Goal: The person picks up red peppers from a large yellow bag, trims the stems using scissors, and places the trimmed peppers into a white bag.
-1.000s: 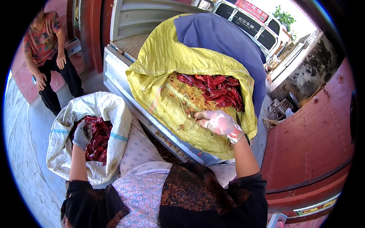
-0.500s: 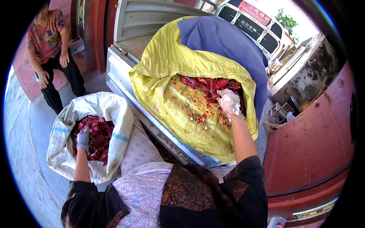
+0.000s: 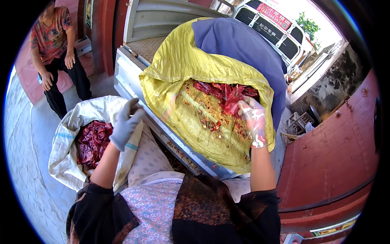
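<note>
Right hand [image 3: 253, 118] gripping red pods [image 3: 232, 104], glossy, crumpled, slightly blurred, seemingly dried

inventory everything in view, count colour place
Truck: one, whitish, centre
Large woven sack: one, yellow, on truck
Smaller woven sack: one, white, left
Cloth: one, purplish, on large sack
Chilli peppers: many, red, inside both sacks
Chilli seeds: many, yellow, large sack's mouth
Metal gate: one, red, right
Tree: one, green, top right
Other person: one, patterned shirt, upper left
Left hand: one, grey-gloved, by smaller sack's rim
Right hand: one, pink-gloved, gripping chilli peppers at large sack
</note>
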